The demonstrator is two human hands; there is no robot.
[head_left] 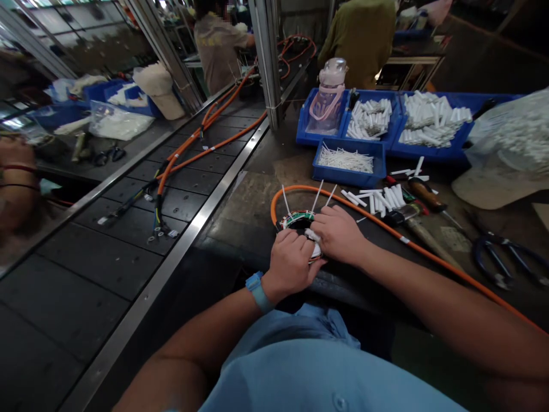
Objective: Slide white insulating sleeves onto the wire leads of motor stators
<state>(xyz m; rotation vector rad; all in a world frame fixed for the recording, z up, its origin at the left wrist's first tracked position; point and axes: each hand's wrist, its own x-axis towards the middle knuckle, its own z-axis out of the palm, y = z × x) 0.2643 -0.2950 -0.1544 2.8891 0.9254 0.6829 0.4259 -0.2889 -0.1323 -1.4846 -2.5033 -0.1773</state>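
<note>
At the bench edge in front of me sits a wired ring (295, 218), with a green strip on its rim and a dark hollow centre; it looks like a motor stator. Three white cable ties (316, 196) stick up from it. My left hand (289, 263) grips its near left side, fingers curled over the rim. On the right side, my right hand (341, 233) is closed at the rim beside a white piece (312, 234); its fingertips are partly hidden. An orange cable (274, 203) loops behind the ring and runs right under my right forearm.
Blue bins hold white tubes (433, 120), cable ties (345, 159) and a bottle (328, 100). Loose tubes (388, 199), a screwdriver (424, 193), a hammer (429, 234) and pliers (510, 246) lie right. Orange cables (206, 126) rest on the conveyor (86, 263). Other people work beyond.
</note>
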